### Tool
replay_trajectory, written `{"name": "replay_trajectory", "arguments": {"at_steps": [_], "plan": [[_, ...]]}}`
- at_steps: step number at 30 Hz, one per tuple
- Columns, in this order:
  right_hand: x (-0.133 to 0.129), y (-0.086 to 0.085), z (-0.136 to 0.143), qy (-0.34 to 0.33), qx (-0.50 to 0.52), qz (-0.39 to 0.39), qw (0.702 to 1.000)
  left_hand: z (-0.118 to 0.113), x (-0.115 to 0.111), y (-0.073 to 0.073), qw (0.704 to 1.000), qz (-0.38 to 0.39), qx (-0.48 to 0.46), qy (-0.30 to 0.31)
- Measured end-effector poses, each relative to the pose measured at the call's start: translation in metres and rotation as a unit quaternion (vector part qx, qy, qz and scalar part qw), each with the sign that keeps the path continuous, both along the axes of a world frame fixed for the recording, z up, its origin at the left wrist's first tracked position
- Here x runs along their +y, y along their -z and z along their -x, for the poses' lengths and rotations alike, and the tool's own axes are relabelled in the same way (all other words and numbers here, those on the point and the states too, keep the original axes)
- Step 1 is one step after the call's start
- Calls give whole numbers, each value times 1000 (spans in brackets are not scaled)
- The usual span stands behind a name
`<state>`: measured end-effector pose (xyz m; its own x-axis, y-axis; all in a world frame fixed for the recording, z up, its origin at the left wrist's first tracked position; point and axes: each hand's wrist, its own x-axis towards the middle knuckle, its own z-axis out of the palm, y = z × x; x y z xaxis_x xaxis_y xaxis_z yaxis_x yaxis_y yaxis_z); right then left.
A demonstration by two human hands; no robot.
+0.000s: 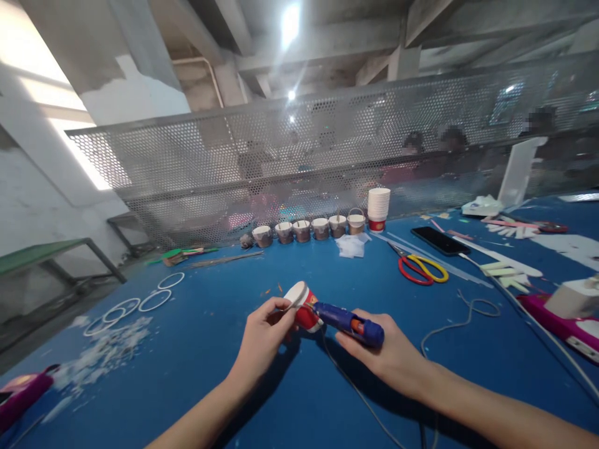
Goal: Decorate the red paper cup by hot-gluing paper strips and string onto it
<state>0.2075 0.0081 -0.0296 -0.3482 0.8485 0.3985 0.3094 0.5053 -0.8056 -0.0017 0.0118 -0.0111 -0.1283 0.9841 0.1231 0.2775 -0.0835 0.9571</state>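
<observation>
My left hand (266, 333) grips a red and white paper cup (306, 315) near its rim, tilted above the blue table. A thin brownish strip or twig seems to lie by the rim at my left fingertips; what it is exactly I cannot make out. In my right hand (381, 349) is a blue glue gun (344, 321), its fingers wrapped round the handle. The gun's nozzle meets or nearly meets the cup's side just below the rim. A grey cord runs down from below the cup toward the front edge.
Along the back stand several brown-wrapped cups (302, 232) and a stack of paper cups (378, 209). Scissors (423, 268), a phone (440, 241) and a magenta power strip (556, 318) lie right. White rings (156, 300) and glue scraps (105, 349) are left. A perforated metal screen (299, 156) borders the table.
</observation>
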Motion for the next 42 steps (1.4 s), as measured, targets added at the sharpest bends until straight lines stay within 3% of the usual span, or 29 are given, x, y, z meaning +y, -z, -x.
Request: {"name": "replay_trajectory", "arguments": {"at_steps": [16,32,42], "plan": [[-2,9,7,-3,-52,-101,994,-3,-1,2,1000,-21,9,8],[-2,5,1,19,-56,-129,990,-5,-4,-6,1000,-14,7,12],[-4,7,2,-3,-84,-147,986,-1,-2,1,999,-22,13,21]]}}
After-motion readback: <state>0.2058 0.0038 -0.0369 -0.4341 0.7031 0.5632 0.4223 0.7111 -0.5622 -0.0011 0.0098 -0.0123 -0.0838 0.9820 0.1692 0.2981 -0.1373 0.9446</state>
